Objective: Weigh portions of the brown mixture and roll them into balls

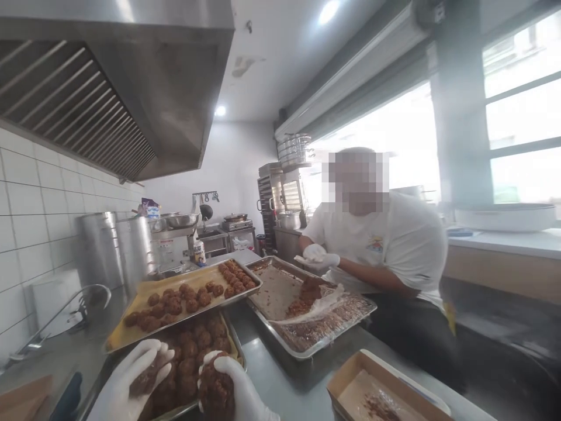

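White gloves cover both my hands. My left hand (pixel 142 374) curls around a dark brown meatball (pixel 146 374), partly hidden by the fingers. In my right hand (pixel 236 380) is another, larger-looking meatball (pixel 217 383), gripped between thumb and fingers. Both hands are over the lower tray (pixel 240 351), which holds rows of meatballs (pixel 188 365). Above and behind it, an upper tray (pixel 258 285) lined with yellow paper (pixel 146 292) overlaps the lower one and carries many more meatballs (pixel 169 304).
A tray of brown minced mix (pixel 307 298), partly under plastic film (pixel 324 301), lies ahead. Across the counter a person (pixel 368 234) works with gloved hands together. A cardboard box (pixel 350 374) with brown residue stands at front right. Tall metal pots (pixel 135 248) line the left.
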Motion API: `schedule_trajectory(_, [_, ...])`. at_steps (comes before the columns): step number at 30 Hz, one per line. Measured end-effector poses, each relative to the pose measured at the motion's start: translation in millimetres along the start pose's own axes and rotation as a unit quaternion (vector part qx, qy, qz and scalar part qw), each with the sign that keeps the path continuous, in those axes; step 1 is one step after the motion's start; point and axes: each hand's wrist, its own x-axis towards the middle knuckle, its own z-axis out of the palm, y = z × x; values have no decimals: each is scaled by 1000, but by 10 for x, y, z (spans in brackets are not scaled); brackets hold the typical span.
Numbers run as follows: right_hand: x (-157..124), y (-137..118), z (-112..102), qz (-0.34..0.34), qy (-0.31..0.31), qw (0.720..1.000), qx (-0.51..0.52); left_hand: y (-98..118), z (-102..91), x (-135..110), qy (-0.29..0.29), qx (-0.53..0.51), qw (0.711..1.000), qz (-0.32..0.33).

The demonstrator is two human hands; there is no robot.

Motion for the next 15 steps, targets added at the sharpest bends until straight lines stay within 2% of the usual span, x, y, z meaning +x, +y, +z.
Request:
schedule_trajectory(2, [26, -13, -28, -9, 3, 1000, -5, -156, -1, 147, 9, -19, 1000, -20])
schedule_trajectory(5, [60, 35, -76, 2, 7, 1000, -1, -308, -191, 299, -9, 4, 1000, -27])
schedule_trajectory(8, [64, 102, -103, 33, 5, 999, 15, -400, -366, 324, -59, 6, 998, -5])
schedule_trajectory(10, [56, 118, -108, 42, 5, 999, 26, -429, -387, 291, -88, 8, 996, -15])
schedule_trajectory(12, [51, 107, -106, 36, 8, 999, 32, -424, -342, 255, -70, 11, 997, -43])
schedule_trajectory(15, [66, 71, -95, 27, 10, 999, 28, -355, -223, 228, 2, 16, 997, -80])
